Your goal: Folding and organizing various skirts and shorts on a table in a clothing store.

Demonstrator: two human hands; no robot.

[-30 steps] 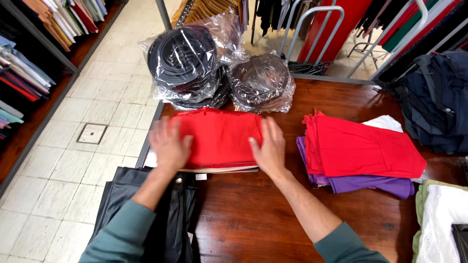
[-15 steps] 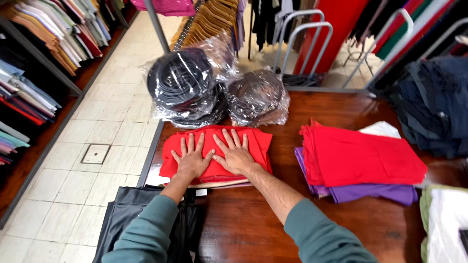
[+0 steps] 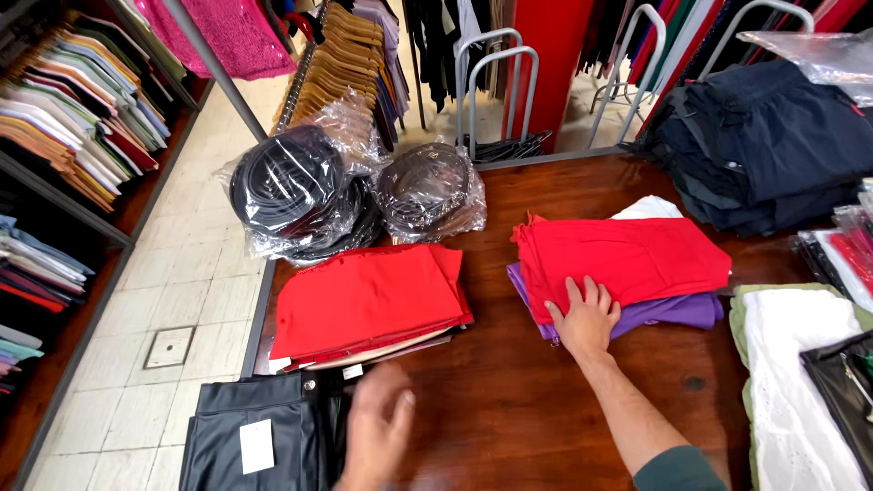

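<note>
A folded red garment (image 3: 368,295) lies on top of a small stack at the left of the dark wooden table (image 3: 509,400). To its right, another folded red garment (image 3: 627,259) rests on a purple one (image 3: 673,312) and a white one (image 3: 647,208). My right hand (image 3: 587,316) lies flat, fingers spread, on the near left corner of that red and purple pile. My left hand (image 3: 375,436) is blurred and hovers low over the table's near edge, holding nothing, just right of a black leather-like garment (image 3: 255,432).
Two plastic-wrapped bundles of black belts (image 3: 300,191) (image 3: 429,189) sit at the table's far left. Dark blue clothes (image 3: 773,145) are piled at far right, with a white eyelet garment (image 3: 800,391) near right. Shelves of folded shirts (image 3: 73,127) line the aisle; metal racks (image 3: 496,86) stand behind.
Both hands left the left red garment, which now lies smoothed. My right hand moved right onto the red and purple pile; my left hand drew back toward the near edge.
</note>
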